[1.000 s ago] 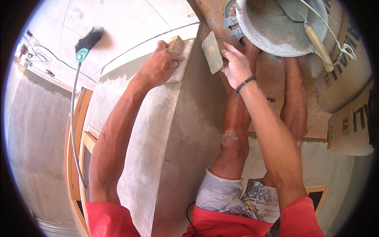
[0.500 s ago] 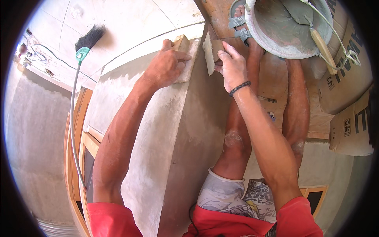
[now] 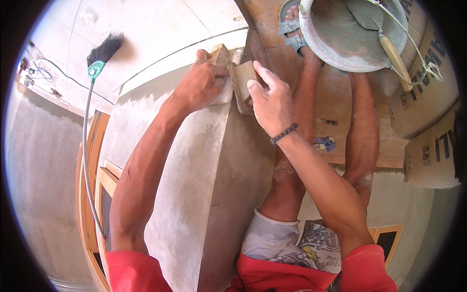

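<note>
My left hand (image 3: 197, 87) is closed on the wooden handle of a plasterer's float (image 3: 224, 96), whose pale face lies flat on top of the grey plastered ledge (image 3: 187, 165) close to its corner edge. In my right hand (image 3: 272, 104) a small wooden block (image 3: 244, 78), with a thin board on its left side, is pinched between thumb and fingers. The block is tilted at the corner, right beside the float, and its board seems to touch the float's edge. Part of my right fingers is hidden behind the block.
A round bucket (image 3: 321, 46) of wet grey mix stands at the far right, with a wooden-handled trowel (image 3: 396, 63) in it. Paper cement sacks (image 3: 425, 146) lie to its right. A broom (image 3: 103, 54) leans at left over pale tiles, near loose cables (image 3: 44, 73).
My right hand has moved left with the wooden block, from apart from the corner to up against the float. My left hand stays almost in place on the float.
</note>
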Demonstrator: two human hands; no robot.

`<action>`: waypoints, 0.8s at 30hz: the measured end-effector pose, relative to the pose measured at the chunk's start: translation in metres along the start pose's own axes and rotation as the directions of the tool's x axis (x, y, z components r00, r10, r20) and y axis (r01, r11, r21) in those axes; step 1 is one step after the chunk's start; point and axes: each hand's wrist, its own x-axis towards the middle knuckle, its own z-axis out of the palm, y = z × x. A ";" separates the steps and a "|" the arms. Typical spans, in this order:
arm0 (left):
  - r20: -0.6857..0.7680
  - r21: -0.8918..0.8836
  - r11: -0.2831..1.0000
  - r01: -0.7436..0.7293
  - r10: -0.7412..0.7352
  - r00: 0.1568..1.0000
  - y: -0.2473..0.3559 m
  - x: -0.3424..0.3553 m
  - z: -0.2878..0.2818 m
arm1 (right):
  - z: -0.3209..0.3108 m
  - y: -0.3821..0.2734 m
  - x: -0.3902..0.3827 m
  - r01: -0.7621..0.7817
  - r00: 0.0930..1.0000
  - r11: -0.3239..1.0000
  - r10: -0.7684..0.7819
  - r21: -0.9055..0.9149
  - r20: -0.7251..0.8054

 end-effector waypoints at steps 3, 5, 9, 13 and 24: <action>-0.033 0.015 0.999 -0.032 0.032 0.999 -0.007 0.001 0.003 | -0.019 -0.005 0.009 0.018 0.999 1.000 -0.017 0.015 -0.049; -0.037 -0.006 1.000 -0.013 0.012 0.999 -0.006 -0.001 0.003 | -0.026 -0.001 0.037 0.050 0.990 0.997 -0.057 -0.058 -0.129; -0.011 -0.066 0.996 0.054 -0.055 0.998 0.006 -0.001 -0.004 | -0.024 0.034 0.084 -0.159 0.986 0.977 0.150 -0.139 -0.074; -0.043 -0.021 1.000 -0.006 0.005 0.999 -0.002 -0.001 0.001 | -0.018 0.038 0.092 -0.177 0.984 0.970 0.177 -0.170 -0.015; -0.022 -0.055 0.998 0.012 -0.013 1.000 0.001 -0.001 -0.001 | -0.010 0.022 0.045 -0.084 0.996 0.995 0.086 -0.061 0.028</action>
